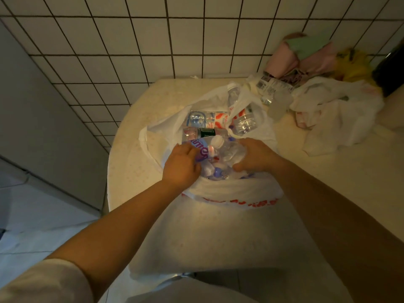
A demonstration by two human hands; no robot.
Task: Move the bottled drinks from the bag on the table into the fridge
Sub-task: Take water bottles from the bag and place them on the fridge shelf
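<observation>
A white plastic bag (218,191) with red print stands open on the cream table (131,132). It holds several bottled drinks. My left hand (181,165) reaches into the bag and grips a bottle with a purple label (200,149). My right hand (254,157) curls round a clear bottle with a white cap (229,150). Further back in the bag lie a red-and-white labelled water bottle (207,119), a green-labelled bottle (203,132) and another clear bottle (246,122). The fridge is not in view.
A crumpled white bag (336,114) lies on the table to the right, with an empty clear bottle (272,90) beside it. Pink and green cloth (306,53) and a yellow bag (352,66) sit against the tiled wall. A dark container (391,68) stands at far right.
</observation>
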